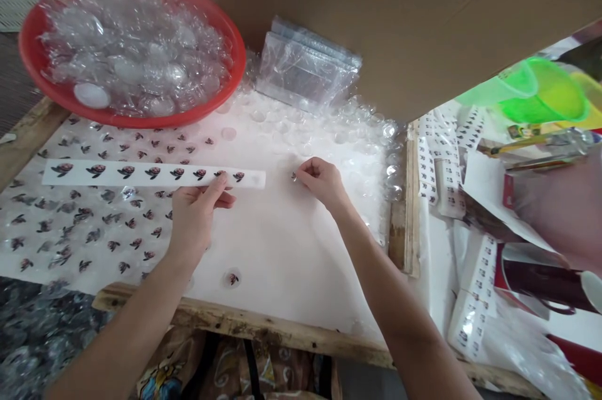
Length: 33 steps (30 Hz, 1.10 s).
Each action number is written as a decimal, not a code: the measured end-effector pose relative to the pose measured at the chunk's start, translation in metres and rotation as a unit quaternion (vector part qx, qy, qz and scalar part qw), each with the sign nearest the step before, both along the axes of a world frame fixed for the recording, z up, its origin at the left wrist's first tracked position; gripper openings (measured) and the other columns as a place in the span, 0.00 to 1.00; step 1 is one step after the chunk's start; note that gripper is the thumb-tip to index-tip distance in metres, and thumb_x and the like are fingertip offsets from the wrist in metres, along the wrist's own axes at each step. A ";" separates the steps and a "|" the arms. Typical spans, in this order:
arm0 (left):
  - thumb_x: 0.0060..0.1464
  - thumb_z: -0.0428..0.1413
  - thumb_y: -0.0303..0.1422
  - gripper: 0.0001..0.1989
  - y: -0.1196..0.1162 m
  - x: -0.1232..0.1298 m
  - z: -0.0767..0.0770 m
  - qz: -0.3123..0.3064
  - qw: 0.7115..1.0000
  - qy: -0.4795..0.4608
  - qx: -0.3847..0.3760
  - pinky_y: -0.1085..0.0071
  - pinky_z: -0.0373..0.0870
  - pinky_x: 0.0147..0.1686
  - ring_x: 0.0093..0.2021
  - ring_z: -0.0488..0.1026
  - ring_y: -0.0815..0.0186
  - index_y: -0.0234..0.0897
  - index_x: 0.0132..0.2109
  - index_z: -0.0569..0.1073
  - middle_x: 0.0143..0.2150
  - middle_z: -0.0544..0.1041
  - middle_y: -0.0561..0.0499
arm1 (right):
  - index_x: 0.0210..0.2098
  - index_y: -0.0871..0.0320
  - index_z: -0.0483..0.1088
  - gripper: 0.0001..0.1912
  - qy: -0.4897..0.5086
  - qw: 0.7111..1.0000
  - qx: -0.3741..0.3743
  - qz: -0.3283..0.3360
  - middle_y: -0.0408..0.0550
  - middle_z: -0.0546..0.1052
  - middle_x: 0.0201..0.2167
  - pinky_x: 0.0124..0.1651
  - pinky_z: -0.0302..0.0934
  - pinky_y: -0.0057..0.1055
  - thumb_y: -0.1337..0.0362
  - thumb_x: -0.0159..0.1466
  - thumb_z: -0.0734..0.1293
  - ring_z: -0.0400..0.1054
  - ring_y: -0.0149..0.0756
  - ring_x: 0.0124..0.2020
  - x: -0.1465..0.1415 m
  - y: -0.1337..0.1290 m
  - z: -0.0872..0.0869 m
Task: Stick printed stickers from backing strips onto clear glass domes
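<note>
My left hand (200, 209) pinches a long white sticker strip (153, 173) near its right end, thumb on top; a row of small dark and pink printed motifs runs along it. To its right, over the white board (282, 249), my right hand (322, 182) has thumb and forefinger pressed together on a small dark sticker (294, 176). Under and around the strip lie many clear round pieces bearing the same motif. One such piece (232, 278) sits apart near the front edge.
A red basin (237, 68) heaped with clear plastic pieces stands back left. Clear packets (308, 68) lean against a cardboard box (376, 11). On the right are sticker sheets (475, 300), green cups (548, 89) and a dark mug (540, 278). A wooden rail (244, 318) borders the front.
</note>
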<state>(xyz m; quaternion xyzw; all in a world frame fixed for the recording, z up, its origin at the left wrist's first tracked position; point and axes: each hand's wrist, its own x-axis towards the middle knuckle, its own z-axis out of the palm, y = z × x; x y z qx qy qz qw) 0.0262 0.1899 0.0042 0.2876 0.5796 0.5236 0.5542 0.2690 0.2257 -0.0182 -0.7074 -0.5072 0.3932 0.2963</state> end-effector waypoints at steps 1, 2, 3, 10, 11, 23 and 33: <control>0.45 0.66 0.39 0.10 0.000 0.000 0.000 -0.001 1.000 0.002 0.000 0.72 0.73 0.25 0.22 0.73 0.68 0.37 0.27 0.79 0.21 0.76 0.52 | 0.26 0.56 0.69 0.04 -0.017 1.000 0.007 0.003 0.41 0.72 0.23 0.27 0.54 0.27 0.62 0.53 0.66 0.61 0.29 0.25 -0.001 0.000 -0.001; 0.45 0.65 0.39 0.10 0.000 0.000 0.001 -0.004 1.000 0.006 -0.001 0.72 0.74 0.25 0.22 0.73 0.68 0.37 0.27 0.79 0.21 0.75 0.52 | 0.26 0.56 0.69 0.03 -0.035 0.999 0.016 0.010 0.41 0.72 0.23 0.28 0.56 0.28 0.63 0.53 0.66 0.62 0.29 0.25 -0.002 -0.001 -0.001; 0.45 0.65 0.40 0.10 0.000 0.001 0.002 -0.006 1.000 0.011 -0.002 0.72 0.74 0.25 0.22 0.73 0.68 0.37 0.27 0.79 0.20 0.75 0.52 | 0.26 0.55 0.69 0.03 -0.055 0.998 0.028 0.019 0.41 0.72 0.24 0.29 0.57 0.28 0.63 0.53 0.66 0.63 0.30 0.25 -0.004 -0.002 -0.002; 0.46 0.65 0.42 0.13 -0.004 0.006 0.002 -0.039 0.999 0.038 0.003 0.72 0.74 0.25 0.23 0.72 0.68 0.35 0.29 0.78 0.22 0.75 0.52 | 0.32 0.55 0.70 0.04 -0.109 0.992 0.026 0.060 0.43 0.75 0.30 0.33 0.62 0.31 0.64 0.55 0.67 0.66 0.30 0.25 -0.003 -0.024 0.003; 0.47 0.65 0.42 0.14 -0.005 0.006 0.001 -0.048 0.998 0.041 0.005 0.72 0.74 0.26 0.23 0.72 0.68 0.34 0.29 0.78 0.22 0.75 0.52 | 0.35 0.54 0.70 0.07 -0.106 0.992 0.017 0.064 0.42 0.75 0.29 0.32 0.61 0.31 0.64 0.55 0.68 0.66 0.31 0.25 -0.003 -0.028 0.007; 0.48 0.63 0.45 0.16 -0.011 0.012 -0.004 -0.148 0.980 0.132 -0.009 0.71 0.74 0.29 0.27 0.77 0.63 0.34 0.30 0.80 0.24 0.79 0.48 | 0.33 0.55 0.73 0.06 -0.063 0.954 0.232 0.177 0.46 0.76 0.33 0.36 0.65 0.30 0.68 0.64 0.63 0.70 0.32 0.33 -0.063 -0.040 0.037; 0.51 0.61 0.48 0.19 -0.011 0.011 -0.008 -0.130 0.985 0.116 -0.007 0.70 0.75 0.28 0.25 0.77 0.62 0.33 0.29 0.79 0.22 0.78 0.47 | 0.34 0.54 0.71 0.08 -0.085 0.946 0.265 0.165 0.47 0.75 0.35 0.40 0.65 0.32 0.66 0.68 0.61 0.69 0.34 0.37 -0.067 -0.044 0.019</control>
